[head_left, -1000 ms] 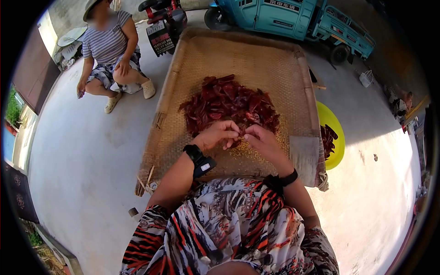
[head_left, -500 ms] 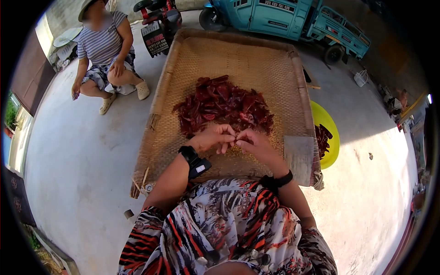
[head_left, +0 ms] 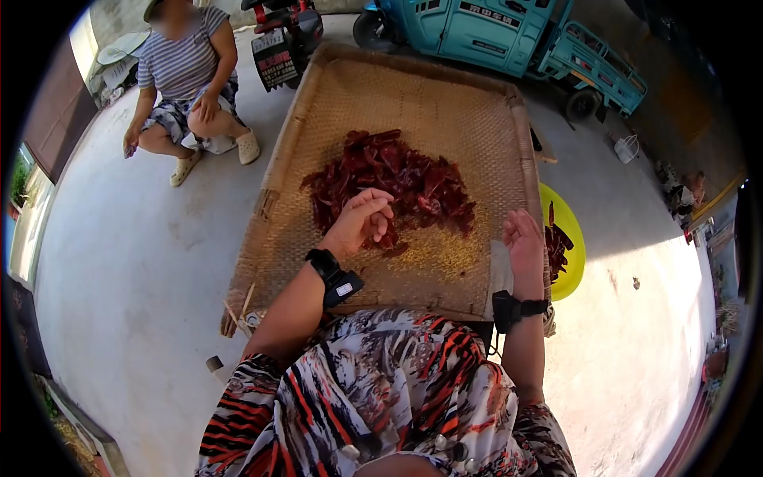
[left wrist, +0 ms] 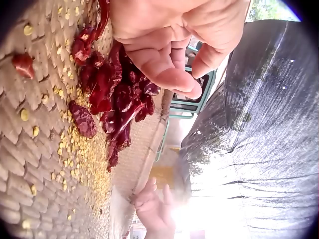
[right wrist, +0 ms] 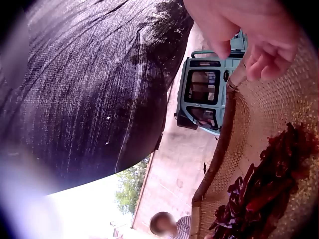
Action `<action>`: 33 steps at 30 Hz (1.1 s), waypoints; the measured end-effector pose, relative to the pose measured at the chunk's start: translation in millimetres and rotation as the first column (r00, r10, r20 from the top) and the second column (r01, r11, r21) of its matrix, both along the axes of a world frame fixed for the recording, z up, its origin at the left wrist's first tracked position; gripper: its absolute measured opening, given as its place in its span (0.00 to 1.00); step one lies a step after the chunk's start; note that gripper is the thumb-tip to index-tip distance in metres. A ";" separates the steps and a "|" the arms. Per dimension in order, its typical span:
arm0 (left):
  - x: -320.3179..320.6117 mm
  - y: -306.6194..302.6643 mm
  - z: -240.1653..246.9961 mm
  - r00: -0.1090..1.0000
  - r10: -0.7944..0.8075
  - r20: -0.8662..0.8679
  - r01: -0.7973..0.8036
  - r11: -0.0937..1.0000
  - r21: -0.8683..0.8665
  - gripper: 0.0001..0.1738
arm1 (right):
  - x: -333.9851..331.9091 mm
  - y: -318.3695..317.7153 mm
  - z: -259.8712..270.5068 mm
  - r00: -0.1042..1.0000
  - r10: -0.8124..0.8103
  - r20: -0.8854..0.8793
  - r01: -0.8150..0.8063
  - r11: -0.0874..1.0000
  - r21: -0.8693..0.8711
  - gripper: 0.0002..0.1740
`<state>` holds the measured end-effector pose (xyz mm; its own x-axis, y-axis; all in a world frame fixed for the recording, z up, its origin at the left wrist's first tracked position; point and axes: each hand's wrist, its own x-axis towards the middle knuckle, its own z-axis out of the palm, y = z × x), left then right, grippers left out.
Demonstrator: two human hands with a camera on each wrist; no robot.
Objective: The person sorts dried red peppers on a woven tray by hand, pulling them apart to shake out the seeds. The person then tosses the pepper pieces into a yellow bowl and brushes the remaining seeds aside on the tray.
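Dried red chili peppers (head_left: 405, 175) lie heaped in the middle of a large woven tray (head_left: 413, 87), with pale yellow seeds (head_left: 437, 254) scattered along the near side. My left hand (head_left: 359, 222) is over the heap's near left edge, fingers loosely bent. In the left wrist view, nothing shows between its thumb and fingers (left wrist: 172, 77). My right hand (head_left: 524, 242) is at the tray's right side, fingers relaxed, beside a yellow basin (head_left: 576, 274) that contains more dried chilies (head_left: 556, 250). No held thing shows at the right hand (right wrist: 249, 30) in the right wrist view.
A flat grey patch (head_left: 498, 274) covers the tray's near right corner. Someone in a striped shirt (head_left: 183, 60) squats to the left. Behind the tray stand a red scooter (head_left: 286, 48) and a teal three-wheeled truck (head_left: 477, 36). A white basket (head_left: 627, 149) sits on the floor at right.
The hands were together, fingertips meeting at the heap's near edge. Now they are apart: the right hand has moved right toward the basin, and the left has shifted slightly left and forward.
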<state>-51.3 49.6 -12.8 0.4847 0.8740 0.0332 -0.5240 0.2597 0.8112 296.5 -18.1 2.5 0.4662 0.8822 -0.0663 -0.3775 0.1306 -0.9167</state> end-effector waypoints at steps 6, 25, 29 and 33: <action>0.2 -0.1 -3.3 0.994 -0.101 -0.039 0.100 0.995 -0.008 0.12 | -59.9 33.0 -8.8 0.300 0.094 0.949 -0.143 0.988 -0.053 0.24; 5.8 -8.2 8.0 0.906 -0.332 -0.263 0.345 0.939 0.004 0.22 | -94.2 -43.8 27.2 0.606 0.521 0.600 -0.456 0.846 -0.274 0.17; 5.2 -7.1 4.2 0.900 -0.351 -0.258 0.359 0.933 -0.016 0.19 | -66.4 -37.5 5.4 0.678 0.576 0.457 -0.487 0.818 -0.308 0.17; 5.4 -9.8 7.8 0.938 -0.288 -0.191 0.292 0.956 -0.009 0.17 | -24.8 -33.2 15.6 0.891 0.328 0.315 -0.278 0.941 -0.193 0.18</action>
